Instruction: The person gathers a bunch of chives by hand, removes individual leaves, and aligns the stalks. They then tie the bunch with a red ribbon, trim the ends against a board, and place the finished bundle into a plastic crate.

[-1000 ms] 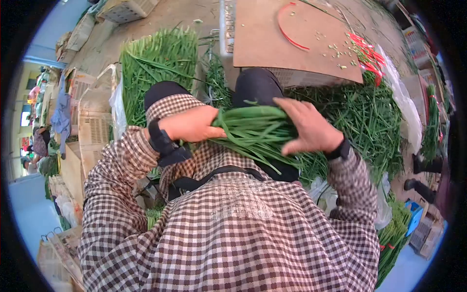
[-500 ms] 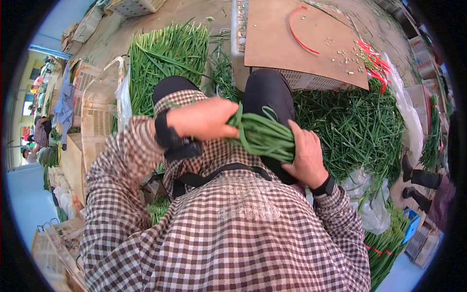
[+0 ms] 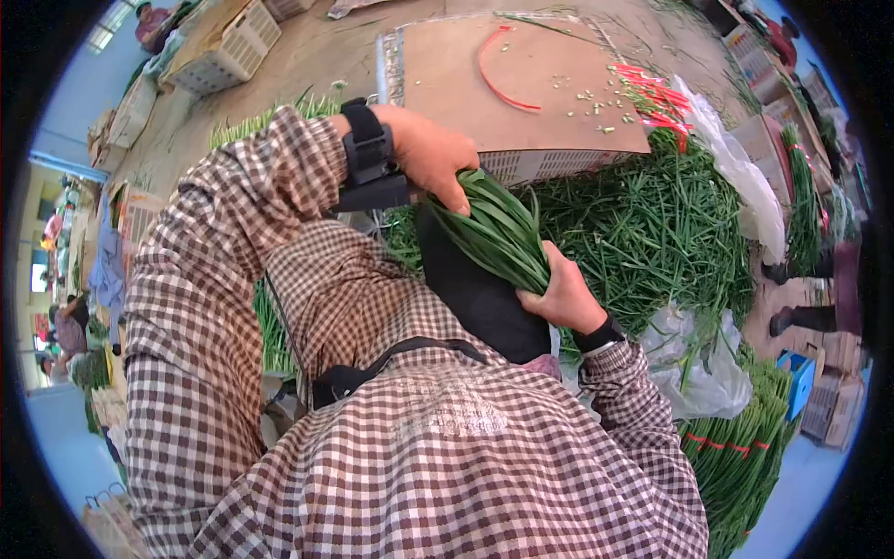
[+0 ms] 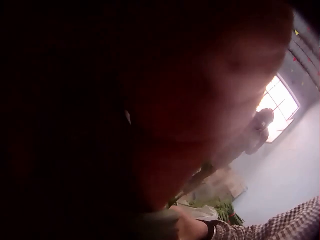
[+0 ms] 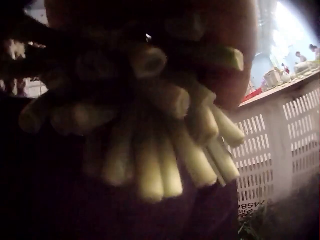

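A bunch of green stalks [image 3: 503, 228] slants over the person's dark-clad knee in the head view. My left hand [image 3: 428, 154] grips its upper-left end, with the thumb lying across the leaves. Around the lower-right end, my right hand [image 3: 568, 291] curls its fingers and thumb. The right wrist view shows the pale cut ends of the stalks [image 5: 160, 172] close up. Most of the left wrist view is darkened by the left hand [image 4: 200, 85], and the right hand [image 4: 190, 224] shows at its bottom edge.
A brown board [image 3: 521, 93] with a red strip [image 3: 494, 74] and small cut pieces lies on a crate. Loose greens [image 3: 643, 224] are heaped at right, beside red ties [image 3: 656, 93] and plastic bags [image 3: 698, 373]. Tied bundles [image 3: 736, 456] lie lower right.
My left hand has moved up and to the right with its end of the bunch, which now slants downward to the right. The head view has shifted slightly.
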`<state>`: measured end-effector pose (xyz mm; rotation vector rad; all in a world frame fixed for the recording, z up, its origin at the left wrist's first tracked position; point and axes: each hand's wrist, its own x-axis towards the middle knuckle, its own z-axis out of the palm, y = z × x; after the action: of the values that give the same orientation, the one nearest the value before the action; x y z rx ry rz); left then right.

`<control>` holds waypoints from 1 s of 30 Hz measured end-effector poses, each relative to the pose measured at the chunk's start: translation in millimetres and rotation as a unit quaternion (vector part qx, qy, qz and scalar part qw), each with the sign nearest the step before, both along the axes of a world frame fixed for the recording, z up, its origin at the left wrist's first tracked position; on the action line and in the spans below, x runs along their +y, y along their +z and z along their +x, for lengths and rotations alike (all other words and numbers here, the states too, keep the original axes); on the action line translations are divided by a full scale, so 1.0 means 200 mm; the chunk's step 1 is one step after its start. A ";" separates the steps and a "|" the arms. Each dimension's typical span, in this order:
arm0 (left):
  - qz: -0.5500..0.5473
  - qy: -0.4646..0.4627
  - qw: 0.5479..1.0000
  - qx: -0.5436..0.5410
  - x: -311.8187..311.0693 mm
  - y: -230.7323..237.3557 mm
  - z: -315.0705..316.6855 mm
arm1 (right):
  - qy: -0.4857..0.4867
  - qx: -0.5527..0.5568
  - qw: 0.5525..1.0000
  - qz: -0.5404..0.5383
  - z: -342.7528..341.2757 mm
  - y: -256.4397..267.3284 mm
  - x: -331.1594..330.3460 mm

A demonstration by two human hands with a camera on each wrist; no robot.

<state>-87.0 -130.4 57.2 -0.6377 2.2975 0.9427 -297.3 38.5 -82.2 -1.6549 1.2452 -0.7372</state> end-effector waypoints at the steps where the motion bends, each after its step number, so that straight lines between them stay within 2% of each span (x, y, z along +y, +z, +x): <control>1: -0.003 -0.017 1.000 -0.008 -0.02 0.03 -0.07 | -0.005 -0.018 1.000 -0.007 -0.02 0.00 0.01; 3: 0.003 -0.056 0.998 0.011 -0.10 0.01 -0.14 | -0.015 -0.063 0.998 0.011 -0.03 -0.02 -0.01; 6: -0.053 -0.110 0.992 0.015 -0.14 0.00 -0.30 | -0.014 -0.120 0.991 0.049 -0.12 -0.03 0.03; 7: -0.068 -0.120 0.990 0.023 -0.14 0.01 -0.37 | -0.017 -0.143 0.984 0.103 -0.16 -0.06 0.05; 9: -0.098 -0.139 0.984 0.041 -0.13 0.02 -0.50 | -0.038 -0.174 0.978 0.113 -0.24 -0.03 0.11; 11: -0.137 -0.163 0.970 0.116 -0.10 0.14 -0.64 | -0.060 -0.210 0.970 0.109 -0.29 0.03 0.18; 12: -0.152 -0.175 0.961 0.154 -0.09 0.18 -0.70 | -0.061 -0.252 0.947 0.188 -0.31 0.08 0.22; 13: -0.193 -0.197 0.933 0.229 -0.20 0.14 -0.78 | -0.056 -0.321 0.924 0.200 -0.32 0.02 0.25; 14: -0.309 -0.145 0.893 0.292 -0.32 0.12 -0.82 | -0.049 -0.388 0.897 0.208 -0.33 -0.03 0.29; 15: -0.321 -0.032 0.906 0.274 -0.27 0.27 -0.86 | -0.103 -0.447 0.856 0.238 -0.30 -0.04 0.33; 16: -0.352 0.019 0.885 0.305 -0.28 0.33 -0.86 | -0.155 -0.502 0.809 0.263 -0.26 -0.06 0.36; 17: -0.380 0.068 0.860 0.333 -0.32 0.38 -0.83 | -0.164 -0.576 0.742 0.303 -0.25 -0.08 0.39; 18: -0.347 0.113 0.831 0.419 -0.33 0.43 -0.80 | -0.118 -0.655 0.689 0.287 -0.25 -0.12 0.40; 19: -0.303 0.192 0.808 0.468 -0.38 0.40 -0.76 | -0.117 -0.682 0.662 0.290 -0.25 -0.13 0.43; 20: -0.264 0.142 0.861 0.410 -0.38 0.44 -0.69 | -0.115 -0.706 0.636 0.288 -0.26 -0.14 0.43; 21: -0.144 0.183 0.899 0.370 -0.30 0.44 -0.63 | -0.087 -0.723 0.631 0.267 -0.27 -0.18 0.43; 22: -0.054 0.188 0.917 0.348 -0.23 0.37 -0.57 | -0.091 -0.736 0.621 0.254 -0.28 -0.20 0.43; 23: 0.060 0.247 0.918 0.305 -0.07 0.34 -0.54 | -0.090 -0.747 0.612 0.245 -0.28 -0.22 0.43; 24: 0.131 0.234 0.934 0.238 0.02 0.27 -0.51 | -0.089 -0.758 0.601 0.239 -0.27 -0.23 0.43; 25: 0.172 0.223 0.944 0.173 0.14 0.20 -0.51 | -0.071 -0.770 0.593 0.224 -0.27 -0.22 0.42; 27: 0.237 0.208 0.936 0.156 0.33 -0.08 -0.47 | -0.072 -0.750 0.626 0.202 -0.27 -0.16 0.37; 28: 0.275 0.214 0.924 0.154 0.42 -0.20 -0.48 | -0.075 -0.741 0.639 0.195 -0.26 -0.13 0.37; 29: 0.327 0.240 0.899 0.164 0.48 -0.34 -0.52 | -0.059 -0.747 0.631 0.202 -0.26 -0.12 0.36; 30: 0.376 0.263 0.871 0.176 0.52 -0.44 -0.56 | -0.078 -0.732 0.645 0.206 -0.25 -0.12 0.34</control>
<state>-198.7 -26.1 -31.8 -0.7857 1.7898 2.2157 -347.7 106.9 -107.1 -0.1764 0.2313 -1.3302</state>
